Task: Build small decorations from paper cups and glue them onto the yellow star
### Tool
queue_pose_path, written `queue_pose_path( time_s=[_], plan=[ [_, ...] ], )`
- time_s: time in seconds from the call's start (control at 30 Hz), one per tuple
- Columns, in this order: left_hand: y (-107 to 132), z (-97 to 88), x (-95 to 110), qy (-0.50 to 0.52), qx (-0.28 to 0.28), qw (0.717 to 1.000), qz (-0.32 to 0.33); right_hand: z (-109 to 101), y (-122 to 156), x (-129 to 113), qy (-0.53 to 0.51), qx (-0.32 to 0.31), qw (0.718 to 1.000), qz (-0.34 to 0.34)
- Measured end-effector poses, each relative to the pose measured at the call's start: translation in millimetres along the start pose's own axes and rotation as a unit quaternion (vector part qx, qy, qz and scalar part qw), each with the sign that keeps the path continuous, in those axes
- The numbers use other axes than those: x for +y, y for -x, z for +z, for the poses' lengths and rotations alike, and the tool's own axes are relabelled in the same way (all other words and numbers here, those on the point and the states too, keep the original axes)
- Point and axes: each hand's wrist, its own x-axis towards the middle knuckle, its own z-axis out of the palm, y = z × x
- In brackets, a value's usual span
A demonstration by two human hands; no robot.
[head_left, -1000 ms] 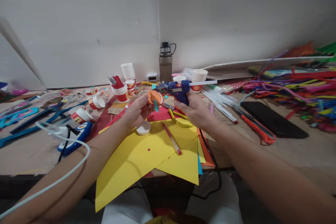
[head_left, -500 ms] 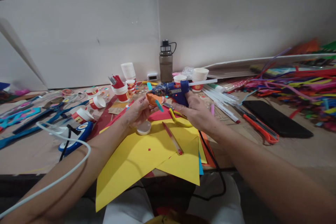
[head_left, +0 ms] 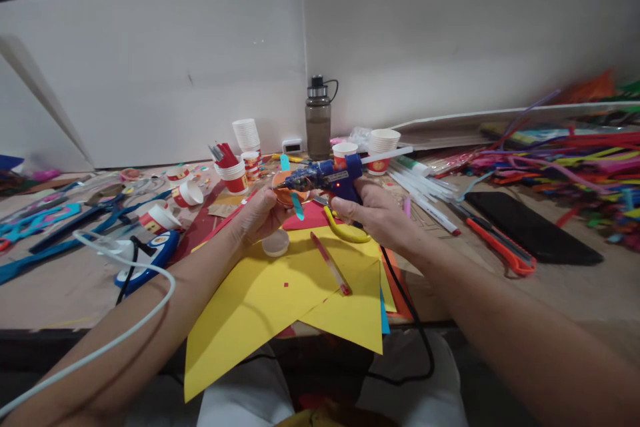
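My left hand (head_left: 257, 215) is closed round a small orange cup (head_left: 285, 192) with teal paper strips (head_left: 297, 205) stuck to it, held just above the table. My right hand (head_left: 381, 212) grips a blue hot glue gun (head_left: 327, 175), a white glue stick poking out of its back. The gun's nozzle points left and sits at the cup's rim. Below the hands lie yellow paper sheets (head_left: 270, 307), a white lid (head_left: 275, 243), a red pen (head_left: 330, 272) and yellow-handled scissors (head_left: 345, 230).
Paper cups (head_left: 383, 144) and a dark water bottle (head_left: 318, 119) stand at the back by the white wall. Pipe cleaners (head_left: 565, 160) pile at the right, beside a black phone (head_left: 533, 237) and an orange box cutter (head_left: 495, 240). Blue paper shapes and a tape dispenser (head_left: 150, 257) lie left.
My left hand has turned the orange cup so its opening faces the glue gun. The gun's nozzle has come to the cup's rim. Both hands shifted slightly right.
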Motion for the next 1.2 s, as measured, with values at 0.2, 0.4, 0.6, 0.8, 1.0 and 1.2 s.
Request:
queue_pose_path(
  time_s=[0.2,0.4,0.6,0.8,1.0,1.2],
  plan=[
    [1,10.1,7,0.0,0.041,0.999,-0.035,-2,1,0,-0.021,-0.027,0.999,0.02],
    [2,13.7,8,0.002,0.045,0.998,-0.04,-6,1,-2,-0.024,-0.047,0.998,0.027],
    [-2,5.1,5,0.006,0.043,0.998,-0.052,-9,2,-4,-0.013,-0.055,0.998,0.035],
    [-2,-1.4,1,0.006,0.042,0.997,-0.06,-12,3,-8,-0.035,-0.07,0.995,0.053],
    [-2,-4.2,-1,0.008,0.037,0.997,-0.062,-14,2,-8,-0.056,-0.086,0.992,0.071],
    [-6,-7.3,-4,0.012,0.027,0.997,-0.064,-17,2,-11,-0.04,-0.091,0.992,0.083]
  ],
)
